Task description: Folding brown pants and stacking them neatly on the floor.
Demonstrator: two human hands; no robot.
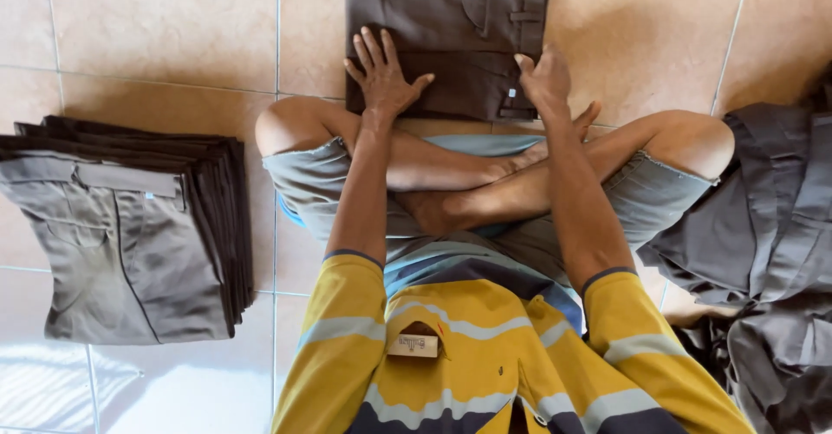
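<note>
Both hands [381,74] [544,78] flat on trousers' [451,18] edge

Trousers under the hands [451,44]: showing dark brown, with a small pale tag at the waistband.
Folded stack [130,226], left of those trousers: showing grey-brown on top, darker brown edges.
Loose heap [763,252], right of those trousers: showing dark grey-brown.
Shirt [485,356]: showing yellow with grey and navy stripes.
Shorts [321,182]: showing faded grey-blue.
Floor [165,26]: showing pale peach tiles with light grout.

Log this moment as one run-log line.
left hand: flat on dark trousers | right hand: pressing same trousers | folded stack: left | unfolded heap: right
</note>
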